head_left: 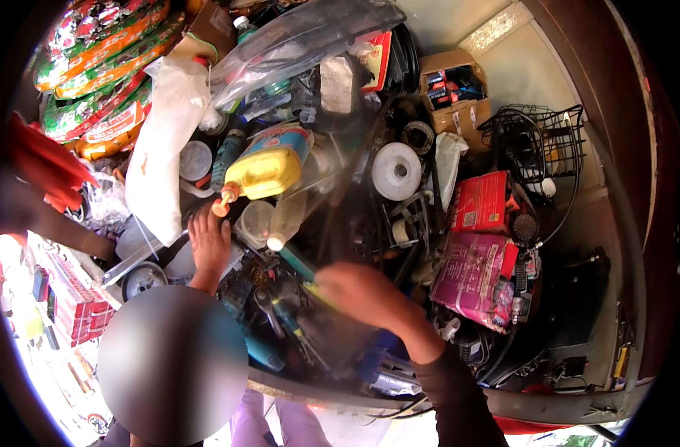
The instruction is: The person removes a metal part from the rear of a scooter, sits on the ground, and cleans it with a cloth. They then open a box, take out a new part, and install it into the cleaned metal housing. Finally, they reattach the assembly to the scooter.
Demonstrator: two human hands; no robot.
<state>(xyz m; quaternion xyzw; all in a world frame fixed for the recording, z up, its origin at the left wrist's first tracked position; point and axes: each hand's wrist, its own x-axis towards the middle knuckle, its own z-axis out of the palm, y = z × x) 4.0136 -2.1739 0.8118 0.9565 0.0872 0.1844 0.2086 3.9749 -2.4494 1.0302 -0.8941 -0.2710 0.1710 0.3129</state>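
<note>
My left hand (209,244) reaches into the pile with its fingers stretched out and spread. It rests beside the orange cap of a yellow plastic bottle (267,173) and holds nothing that I can see. A round blurred patch covers much of that forearm. Smeared by motion, my right hand (366,294) is closed round a long green and yellow item (296,262), whose exact kind is too blurred to tell. Beneath and between the hands lie pliers (304,341), a wrench (267,304) and other hand tools. A clear plastic bottle (286,220) with a white cap lies between them, further back.
Right of the hands lie a torn magenta box (470,279), a red box (481,203) and a black wire basket (541,145). A white disc-shaped reel (396,171) sits behind. Bright packaged sacks (105,82) are stacked far left. A curved rim (317,398) borders the near side.
</note>
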